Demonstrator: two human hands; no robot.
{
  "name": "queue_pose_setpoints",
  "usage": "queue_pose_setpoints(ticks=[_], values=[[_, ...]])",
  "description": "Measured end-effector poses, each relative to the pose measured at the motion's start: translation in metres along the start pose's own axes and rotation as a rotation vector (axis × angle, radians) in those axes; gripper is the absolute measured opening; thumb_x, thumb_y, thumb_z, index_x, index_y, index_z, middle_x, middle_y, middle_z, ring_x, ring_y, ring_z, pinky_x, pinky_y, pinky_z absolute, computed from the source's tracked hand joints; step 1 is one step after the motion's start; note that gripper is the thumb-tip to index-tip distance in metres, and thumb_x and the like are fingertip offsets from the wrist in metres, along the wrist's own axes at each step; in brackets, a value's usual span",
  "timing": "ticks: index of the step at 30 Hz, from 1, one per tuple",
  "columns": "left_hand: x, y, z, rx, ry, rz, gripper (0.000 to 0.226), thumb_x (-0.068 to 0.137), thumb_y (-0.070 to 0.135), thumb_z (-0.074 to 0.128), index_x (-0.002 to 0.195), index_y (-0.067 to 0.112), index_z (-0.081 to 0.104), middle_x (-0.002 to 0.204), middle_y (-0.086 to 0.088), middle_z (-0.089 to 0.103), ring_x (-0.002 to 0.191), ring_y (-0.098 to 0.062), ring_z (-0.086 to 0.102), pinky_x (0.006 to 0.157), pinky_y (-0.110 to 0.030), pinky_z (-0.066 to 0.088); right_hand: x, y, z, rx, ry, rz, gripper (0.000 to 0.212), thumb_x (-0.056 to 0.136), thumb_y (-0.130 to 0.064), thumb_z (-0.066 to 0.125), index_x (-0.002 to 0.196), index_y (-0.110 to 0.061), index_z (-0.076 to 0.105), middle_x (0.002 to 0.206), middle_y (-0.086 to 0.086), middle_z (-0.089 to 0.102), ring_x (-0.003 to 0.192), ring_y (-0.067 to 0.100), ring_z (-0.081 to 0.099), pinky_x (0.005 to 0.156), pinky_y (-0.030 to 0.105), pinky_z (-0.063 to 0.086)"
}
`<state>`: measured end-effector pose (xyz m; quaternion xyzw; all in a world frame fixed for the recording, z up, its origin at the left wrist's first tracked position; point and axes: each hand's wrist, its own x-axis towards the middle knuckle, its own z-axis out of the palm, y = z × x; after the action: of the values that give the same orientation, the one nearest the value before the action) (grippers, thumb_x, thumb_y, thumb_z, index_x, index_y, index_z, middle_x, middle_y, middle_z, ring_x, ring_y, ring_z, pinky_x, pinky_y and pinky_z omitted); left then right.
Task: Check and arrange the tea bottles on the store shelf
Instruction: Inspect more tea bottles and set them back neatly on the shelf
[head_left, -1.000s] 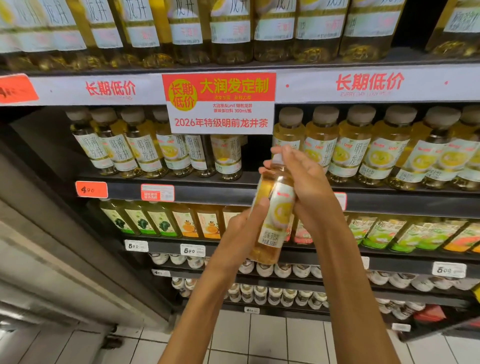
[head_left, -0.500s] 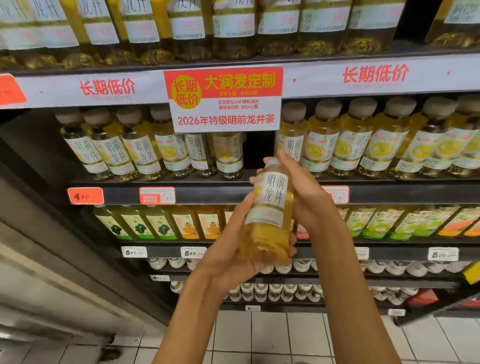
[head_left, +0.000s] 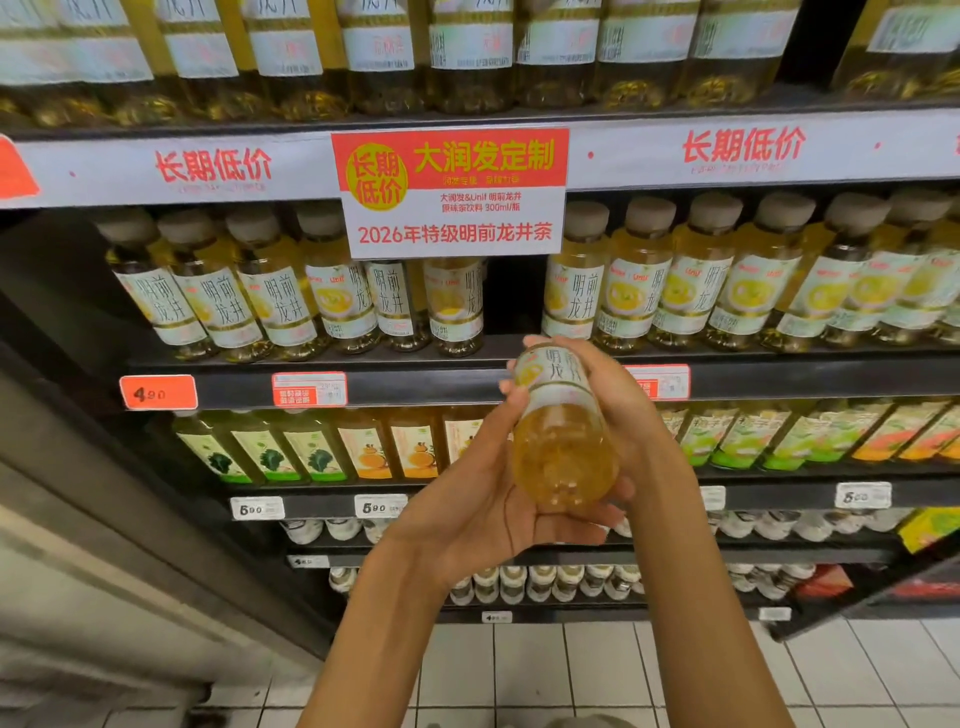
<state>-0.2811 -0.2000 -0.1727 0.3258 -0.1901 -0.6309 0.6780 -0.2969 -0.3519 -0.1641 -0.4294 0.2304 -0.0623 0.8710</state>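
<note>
A yellow tea bottle (head_left: 563, 447) with a white label is tilted so its base faces me, held in front of the shelf. My left hand (head_left: 480, 506) cups it from below and the left, fingers curled under the base. My right hand (head_left: 621, 410) grips its upper part from the right; the cap is hidden. Behind it, a row of matching tea bottles (head_left: 675, 291) stands on the shelf (head_left: 415, 387), with a dark gap (head_left: 511, 296) under the red and white promotion sign (head_left: 454, 192).
More tea bottles (head_left: 467, 52) fill the shelf above. Juice bottles (head_left: 363, 449) stand on the shelf below, and small capped bottles (head_left: 540, 579) lower down. Price tags (head_left: 158, 392) line the shelf edges. A grey cabinet side (head_left: 104, 519) is at the left, tiled floor (head_left: 545, 670) below.
Both hands have tipped the bottle from nearly upright until its base points toward me. The bottle has turned, so the label side now differs. The view has shifted slightly.
</note>
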Motion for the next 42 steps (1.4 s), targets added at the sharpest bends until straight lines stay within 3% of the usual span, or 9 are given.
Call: queue_pose_setpoints(ticks=[5, 8, 11, 16, 24, 30, 34, 38, 42], values=[[-0.003, 0.001, -0.002, 0.101, 0.027, 0.014, 0.06, 0.081, 0.042, 0.069, 0.127, 0.007, 0.052, 0.113, -0.023, 0.066, 0.099, -0.036, 0.067, 0.086, -0.043, 0.056, -0.008, -0.015, 0.005, -0.049, -0.127, -0.184, 0.025, 0.098, -0.03, 0.046, 0.11, -0.012, 0.06, 0.09, 0.01, 0.073, 0.078, 0.026, 0.072, 0.061, 0.037, 0.06], [0.0, 0.002, -0.007, 0.184, 0.149, 0.072, 0.055, 0.08, 0.031, 0.071, 0.129, 0.014, 0.051, 0.12, -0.016, 0.066, 0.107, -0.033, 0.065, 0.085, -0.041, 0.056, -0.015, -0.016, 0.006, -0.327, -0.073, -0.254, 0.026, 0.098, -0.039, 0.047, 0.11, -0.022, 0.063, 0.097, 0.004, 0.074, 0.089, 0.02, 0.071, 0.075, 0.035, 0.059], [-0.001, 0.005, -0.015, 0.379, 0.272, 0.133, 0.057, 0.076, 0.029, 0.075, 0.128, 0.022, 0.053, 0.122, -0.006, 0.067, 0.112, -0.025, 0.064, 0.091, -0.039, 0.053, -0.023, -0.017, 0.001, -0.51, -0.228, -0.383, 0.034, 0.096, -0.041, 0.049, 0.128, -0.031, 0.055, 0.122, -0.004, 0.066, 0.114, 0.013, 0.061, 0.095, 0.036, 0.05], [-0.008, 0.013, -0.025, 0.555, 0.333, 0.319, 0.058, 0.066, 0.016, 0.084, 0.12, 0.026, 0.063, 0.115, -0.005, 0.07, 0.111, -0.02, 0.064, 0.088, -0.027, 0.052, -0.036, -0.02, -0.003, -0.461, -0.545, -0.537, 0.071, 0.076, 0.003, 0.07, 0.136, -0.027, 0.045, 0.136, 0.007, 0.056, 0.124, 0.028, 0.053, 0.104, 0.042, 0.044], [-0.011, 0.026, -0.015, 0.734, 0.312, 0.525, 0.06, 0.066, 0.002, 0.083, 0.11, 0.038, 0.066, 0.115, 0.004, 0.07, 0.108, -0.01, 0.065, 0.084, -0.014, 0.049, -0.053, -0.025, 0.003, -0.511, -0.691, -0.746, 0.072, 0.06, 0.01, 0.075, 0.121, -0.022, 0.055, 0.125, 0.002, 0.06, 0.122, 0.032, 0.051, 0.099, 0.042, 0.046], [-0.013, 0.019, -0.016, 0.774, 0.274, 0.401, 0.042, 0.063, 0.029, 0.082, 0.104, 0.027, 0.072, 0.107, 0.001, 0.073, 0.104, -0.015, 0.067, 0.085, -0.021, 0.051, -0.048, -0.023, 0.008, -0.377, -0.605, -0.664, 0.07, 0.064, -0.011, 0.083, 0.125, -0.021, 0.048, 0.113, 0.006, 0.06, 0.109, 0.033, 0.059, 0.094, 0.052, 0.048], [-0.009, 0.005, -0.014, 0.704, 0.312, 0.335, 0.058, 0.068, 0.056, 0.075, 0.113, 0.021, 0.066, 0.115, 0.001, 0.07, 0.109, -0.015, 0.065, 0.085, -0.021, 0.051, -0.04, -0.016, 0.009, -0.353, -0.379, -0.644, 0.06, 0.073, -0.016, 0.072, 0.129, -0.018, 0.048, 0.107, 0.003, 0.066, 0.105, 0.03, 0.063, 0.092, 0.045, 0.051], [-0.002, -0.002, -0.008, 0.636, 0.405, 0.334, 0.047, 0.084, 0.062, 0.054, 0.119, 0.031, 0.06, 0.119, 0.007, 0.068, 0.112, -0.01, 0.062, 0.092, -0.027, 0.051, -0.036, -0.015, 0.012, -0.38, -0.164, -0.684, 0.053, 0.08, -0.026, 0.071, 0.129, -0.025, 0.051, 0.115, 0.001, 0.066, 0.109, 0.021, 0.064, 0.087, 0.032, 0.053], [-0.002, -0.003, -0.006, 0.509, 0.328, 0.264, 0.048, 0.078, 0.072, 0.041, 0.112, 0.048, 0.065, 0.115, -0.001, 0.07, 0.105, -0.021, 0.067, 0.091, -0.029, 0.052, -0.035, -0.016, 0.015, -0.174, -0.216, -0.641, 0.039, 0.089, -0.028, 0.055, 0.127, -0.023, 0.05, 0.115, 0.005, 0.066, 0.107, 0.024, 0.065, 0.083, 0.036, 0.056]])
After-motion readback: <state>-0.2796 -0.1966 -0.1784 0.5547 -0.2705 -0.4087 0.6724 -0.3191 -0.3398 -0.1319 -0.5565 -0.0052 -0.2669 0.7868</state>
